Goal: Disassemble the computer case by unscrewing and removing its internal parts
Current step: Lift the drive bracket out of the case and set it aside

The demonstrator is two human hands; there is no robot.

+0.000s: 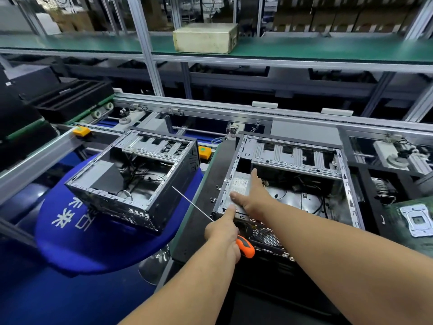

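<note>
An open computer case (346, 184) lies on a black pallet (201, 207) in front of me. A silver power supply (239, 186) sits in its near left corner. My right hand (255, 198) rests flat on the power supply, fingers straight and thumb out to the left. My left hand (222, 233) grips an orange-handled screwdriver (246, 247), whose long thin shaft points up and left over the pallet. The left thumb touches the case's near left edge. Loose black cables lie inside the case.
A second, emptier case (140, 181) sits tilted on a blue round stool (93, 242) to the left. A few small screws (214, 199) lie on the pallet. A motherboard (414, 219) rests at the right. Conveyor rails and a beige box (206, 38) on the green shelf stand beyond.
</note>
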